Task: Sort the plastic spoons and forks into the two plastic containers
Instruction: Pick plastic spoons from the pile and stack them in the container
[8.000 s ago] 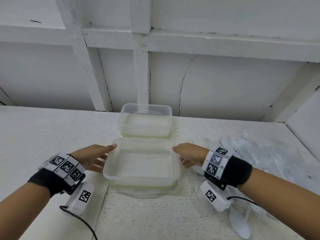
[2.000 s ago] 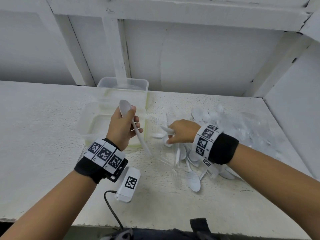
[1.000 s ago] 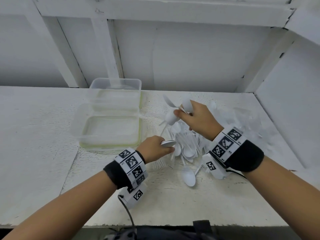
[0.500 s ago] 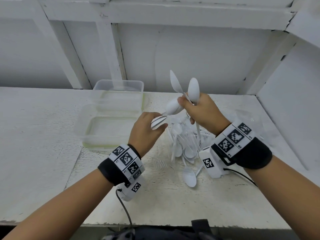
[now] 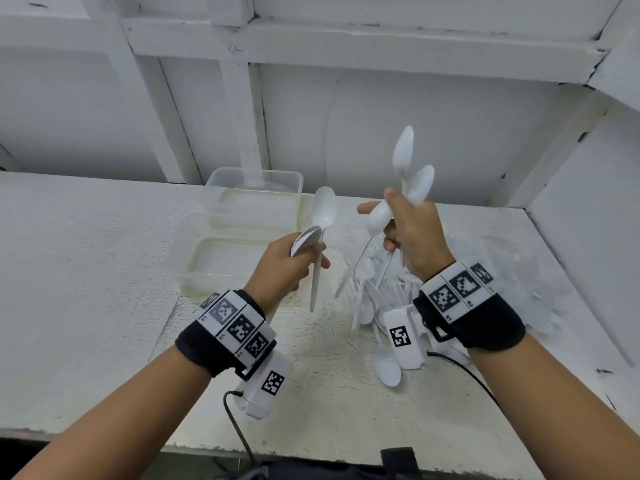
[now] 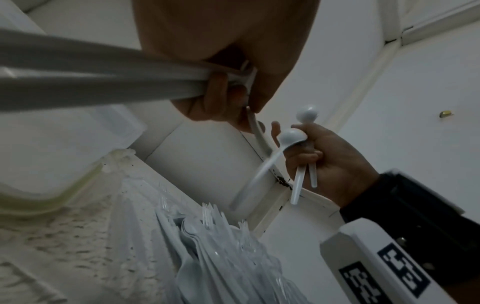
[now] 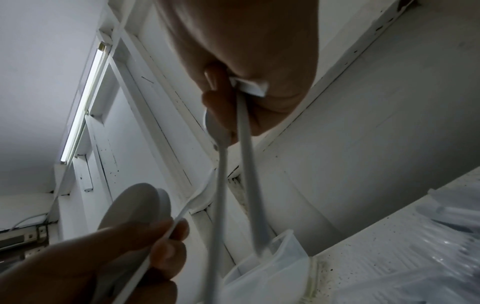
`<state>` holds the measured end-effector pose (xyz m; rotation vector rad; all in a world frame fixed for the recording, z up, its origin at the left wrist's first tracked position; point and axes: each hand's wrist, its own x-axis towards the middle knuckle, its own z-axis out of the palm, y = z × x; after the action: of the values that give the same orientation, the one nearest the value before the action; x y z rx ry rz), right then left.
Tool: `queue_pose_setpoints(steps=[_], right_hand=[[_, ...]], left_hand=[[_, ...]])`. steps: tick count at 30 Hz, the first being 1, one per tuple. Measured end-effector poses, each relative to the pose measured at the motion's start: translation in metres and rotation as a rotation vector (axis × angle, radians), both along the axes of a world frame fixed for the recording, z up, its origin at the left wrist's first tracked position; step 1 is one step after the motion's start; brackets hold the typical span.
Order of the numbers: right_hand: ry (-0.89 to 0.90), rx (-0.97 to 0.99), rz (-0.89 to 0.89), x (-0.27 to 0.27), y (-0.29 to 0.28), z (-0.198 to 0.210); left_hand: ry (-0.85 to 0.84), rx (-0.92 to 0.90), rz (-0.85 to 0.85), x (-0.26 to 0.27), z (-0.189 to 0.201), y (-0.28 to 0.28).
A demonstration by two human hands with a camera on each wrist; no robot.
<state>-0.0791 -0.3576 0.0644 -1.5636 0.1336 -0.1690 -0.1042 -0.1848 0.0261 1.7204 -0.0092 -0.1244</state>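
Observation:
In the head view my left hand (image 5: 306, 263) grips two white plastic spoons (image 5: 323, 211) above the table, one bowl pointing up. My right hand (image 5: 394, 230) is raised beside it and grips a bunch of white spoons (image 5: 403, 152), bowls fanned upward. Below the hands lies the pile of spoons and forks (image 5: 370, 296). Two clear plastic containers stand to the left, the near container (image 5: 194, 268) and the far container (image 5: 254, 174). In the left wrist view the spoon handles (image 6: 78, 78) run through my curled fingers. The right wrist view shows handles (image 7: 245, 164) hanging from my fist.
A clear plastic bag (image 5: 512, 271) with more cutlery spreads over the right of the table, near the side wall (image 5: 588, 202). One loose spoon (image 5: 388, 370) lies near the front. A wall with white beams stands behind the containers. The table's front edge (image 5: 311, 448) is close to me.
Both hands have come up from the pile with spoons in them. Over the last half second they drew apart, and my left hand now holds one spoon upright.

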Motion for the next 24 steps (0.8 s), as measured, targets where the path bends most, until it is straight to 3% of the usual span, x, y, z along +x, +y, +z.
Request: queue_pose_setpoints(steps=[7,11,18,24], right_hand=[[0.010,-0.022,0.166,0.002,0.019,-0.004],[-0.036,-0.311,0.104,0.003,0.022,-0.013],[-0.026,-0.420,0.127,0.003,0.030,-0.020],[-0.004,-0.222,0.059,0.003,0.022,-0.017]], left_hand=[[0.026,0.001,-0.052,-0.006,-0.001,0.007],[0.016,0.015,-0.040,-0.007,0.001,0.009],[-0.013,0.005,-0.127,-0.006,-0.002,0.008],[0.103,-0.175,-0.073,-0.001,-0.003,0.007]])
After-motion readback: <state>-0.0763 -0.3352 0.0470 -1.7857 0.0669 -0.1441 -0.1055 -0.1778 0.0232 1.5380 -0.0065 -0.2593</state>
